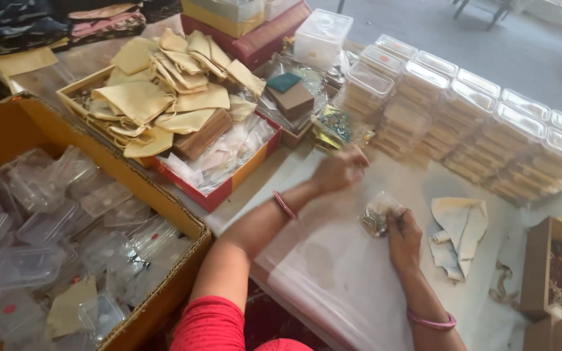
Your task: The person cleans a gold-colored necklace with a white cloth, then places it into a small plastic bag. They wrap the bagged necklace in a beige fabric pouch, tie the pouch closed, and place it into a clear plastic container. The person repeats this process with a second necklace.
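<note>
- A small clear packet (pixel 377 214) of glinting pieces is pinched in the right hand (pixel 403 235), fingers pressed together on its lower edge, so that it is held up just off the white sheet (pixel 333 273).
- The left hand (pixel 341 170) is stretched forward toward the clutter at the sheet's far edge; it is blurred, and whether its fingers are spread or closed on anything cannot be told.
- A pink bangle (pixel 285 205) is worn on the left wrist, another (pixel 430 320) on the right forearm.
- A cream cloth pouch (pixel 461 227) is laid flat just beside the right hand, within easy reach.
- More pouches (pixel 164 91) are heaped in a tray further left, kept together as a stock.
- Lidded clear boxes (pixel 489 123) are stacked in rows along the far right, so that they stay ordered and out of the working space.
- Empty clear containers (pixel 53 240) are piled loosely in a cardboard carton (pixel 164 195) at the left.
- A brown box (pixel 557 273) with bangle-like pieces is set at the right edge.
</note>
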